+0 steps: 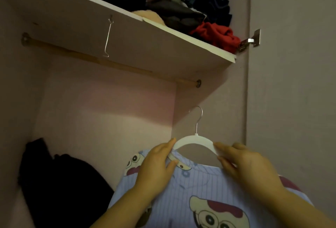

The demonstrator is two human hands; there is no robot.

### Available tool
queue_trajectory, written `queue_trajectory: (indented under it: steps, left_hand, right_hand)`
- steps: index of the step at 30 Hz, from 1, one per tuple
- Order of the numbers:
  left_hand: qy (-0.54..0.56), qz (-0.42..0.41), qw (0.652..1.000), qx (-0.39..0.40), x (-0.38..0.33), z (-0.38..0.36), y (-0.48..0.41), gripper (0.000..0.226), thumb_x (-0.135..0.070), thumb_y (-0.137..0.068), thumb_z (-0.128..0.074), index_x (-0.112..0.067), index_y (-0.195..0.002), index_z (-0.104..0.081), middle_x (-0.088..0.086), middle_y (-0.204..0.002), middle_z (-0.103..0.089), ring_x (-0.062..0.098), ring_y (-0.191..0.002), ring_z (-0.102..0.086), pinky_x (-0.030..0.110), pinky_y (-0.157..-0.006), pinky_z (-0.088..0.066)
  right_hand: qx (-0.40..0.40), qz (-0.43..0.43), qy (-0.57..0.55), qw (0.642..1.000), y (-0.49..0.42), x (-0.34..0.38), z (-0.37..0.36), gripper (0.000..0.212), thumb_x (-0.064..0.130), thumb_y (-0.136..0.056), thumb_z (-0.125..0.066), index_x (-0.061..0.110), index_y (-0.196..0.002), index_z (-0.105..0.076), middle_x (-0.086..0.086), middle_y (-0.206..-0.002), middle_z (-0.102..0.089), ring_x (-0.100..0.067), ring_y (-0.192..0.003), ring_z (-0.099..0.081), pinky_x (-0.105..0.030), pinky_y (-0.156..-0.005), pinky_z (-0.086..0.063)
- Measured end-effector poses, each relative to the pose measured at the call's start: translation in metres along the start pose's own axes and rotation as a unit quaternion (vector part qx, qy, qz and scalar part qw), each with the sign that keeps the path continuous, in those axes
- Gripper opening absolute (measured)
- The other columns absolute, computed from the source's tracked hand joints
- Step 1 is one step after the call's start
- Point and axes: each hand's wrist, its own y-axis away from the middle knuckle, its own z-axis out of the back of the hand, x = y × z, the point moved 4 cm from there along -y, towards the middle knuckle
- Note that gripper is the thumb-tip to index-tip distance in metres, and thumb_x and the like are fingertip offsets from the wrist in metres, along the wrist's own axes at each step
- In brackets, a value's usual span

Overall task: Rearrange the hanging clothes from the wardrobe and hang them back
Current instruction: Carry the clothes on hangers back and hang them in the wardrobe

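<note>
A white plastic hanger with a silver metal hook (194, 139) is held up between both hands in front of the wardrobe's right side wall, well below the wooden rail (109, 62), its hook free of it. The left hand (156, 164) pinches the hanger's left arm together with the collar of a pale blue striped top printed with cartoon faces (190, 187), thumb beneath and fingers above. The right hand (245, 164) pinches the hanger's right arm between thumb and fingertips, where that arm enters the neckline. The top drapes down from the hanger over both forearms.

A thin wire hook (108, 36) hangs from the underside of the white shelf (163, 29) above the rail. Folded dark clothes and a red garment (218, 34) crowd the shelf's right end. A heap of black clothing (60, 182) lies in the wardrobe's lower left corner.
</note>
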Motion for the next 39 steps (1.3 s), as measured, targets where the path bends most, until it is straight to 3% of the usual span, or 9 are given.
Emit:
queue_trajectory:
  steps: [5, 8, 14, 20, 27, 32, 39]
  left_hand:
    - [-0.082, -0.002, 0.996, 0.024, 0.044, -0.026, -0.062, 0.063, -0.035, -0.093, -0.052, -0.031, -0.146, -0.019, -0.011, -0.149, -0.026, 0.006, -0.133, -0.025, 0.005, -0.095, -0.013]
    - [-0.131, -0.002, 0.991, 0.027, 0.065, -0.037, -0.097, 0.062, -0.039, -0.093, -0.050, -0.032, -0.146, -0.020, -0.010, -0.150, -0.022, 0.010, -0.135, -0.024, 0.020, -0.106, -0.021]
    - [-0.187, -0.009, 0.981, 0.040, 0.107, -0.055, -0.170, 0.062, -0.040, -0.091, -0.052, -0.031, -0.146, -0.022, -0.008, -0.148, -0.024, 0.014, -0.134, -0.028, 0.027, -0.107, -0.031]
    - [-0.219, -0.013, 0.975, 0.016, 0.140, -0.069, -0.219, 0.062, -0.042, -0.091, -0.052, -0.035, -0.145, -0.021, -0.008, -0.148, -0.026, 0.013, -0.133, -0.031, 0.024, -0.104, -0.031]
    - [-0.280, -0.001, 0.959, 0.041, 0.173, -0.077, -0.217, 0.060, -0.043, -0.092, -0.048, -0.035, -0.145, -0.021, -0.009, -0.142, -0.033, 0.013, -0.126, -0.036, 0.023, -0.100, -0.033]
    - [-0.312, 0.022, 0.948, 0.054, 0.184, -0.076, -0.214, 0.062, -0.042, -0.093, -0.047, -0.034, -0.145, -0.016, -0.006, -0.143, -0.031, 0.015, -0.127, -0.036, 0.025, -0.099, -0.033]
    - [-0.313, 0.030, 0.948, 0.054, 0.181, -0.071, -0.208, 0.061, -0.042, -0.093, -0.047, -0.032, -0.146, -0.017, -0.006, -0.138, -0.036, 0.015, -0.123, -0.038, 0.025, -0.096, -0.033]
  right_hand:
    - [-0.020, 0.017, 0.042, 0.999, -0.088, -0.022, -0.036, 0.029, 0.037, -0.095, -0.039, 0.037, -0.123, -0.045, 0.008, -0.083, -0.044, -0.012, -0.070, -0.053, -0.024, -0.062, -0.048]
    - [-0.029, 0.016, 0.057, 0.998, -0.143, -0.037, -0.055, 0.021, 0.033, -0.095, -0.042, 0.033, -0.115, -0.048, 0.006, -0.083, -0.044, -0.014, -0.071, -0.052, -0.028, -0.066, -0.051]
    - [-0.060, 0.002, 0.069, 0.996, -0.243, -0.071, -0.087, 0.004, 0.027, -0.091, -0.046, 0.028, -0.090, -0.050, 0.002, -0.081, -0.049, -0.018, -0.069, -0.051, -0.031, -0.062, -0.049]
    - [-0.070, -0.042, 0.090, 0.993, -0.310, -0.105, -0.112, 0.012, 0.020, -0.091, -0.046, 0.023, -0.095, -0.057, 0.004, -0.073, -0.039, -0.022, -0.074, -0.051, -0.032, -0.063, -0.044]
    - [-0.060, -0.105, 0.093, 0.988, -0.338, -0.124, -0.142, 0.030, 0.010, -0.091, -0.046, 0.020, -0.115, -0.060, -0.008, -0.103, -0.060, -0.030, -0.093, -0.060, -0.038, -0.078, -0.050]
    - [-0.059, -0.114, 0.098, 0.987, -0.357, -0.117, -0.153, 0.026, 0.009, -0.092, -0.047, 0.019, -0.111, -0.062, -0.007, -0.094, -0.059, -0.028, -0.087, -0.060, -0.036, -0.070, -0.047]
    - [0.007, -0.138, 0.086, 0.987, -0.351, -0.113, -0.182, 0.028, 0.005, -0.091, -0.047, 0.014, -0.113, -0.061, -0.009, -0.108, -0.060, -0.030, -0.097, -0.061, -0.038, -0.081, -0.050]
